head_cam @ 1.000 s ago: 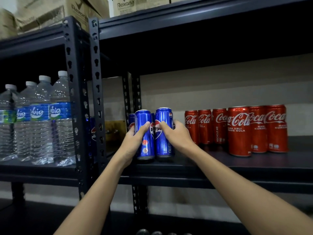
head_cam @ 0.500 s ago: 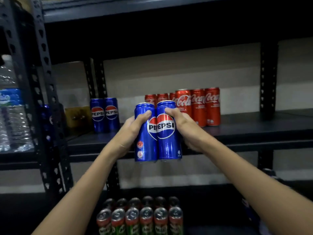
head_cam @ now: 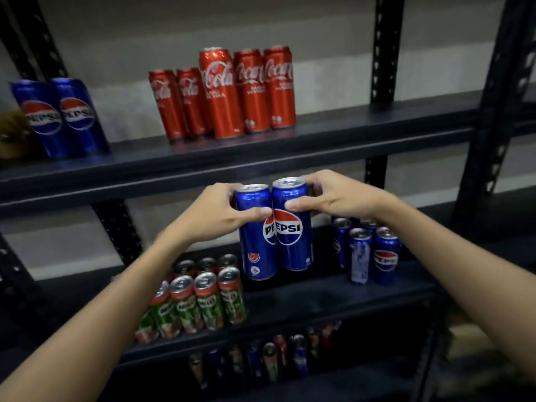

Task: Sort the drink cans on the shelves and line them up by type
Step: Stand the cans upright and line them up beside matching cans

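both held pepsi cans (head_cam: 275, 227) have come down toward the lower shelf (head_cam: 319, 300).

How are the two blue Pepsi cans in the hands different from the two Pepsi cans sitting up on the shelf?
The two held Pepsi cans are gripped near their tops, one by the left hand and one by the right hand, in the air; the two shelf Pepsi cans stand on the upper shelf, untouched. The held pair is in front of the lower shelf level, the shelf pair higher, far left. Both pairs are blue, side by side, logos facing out.
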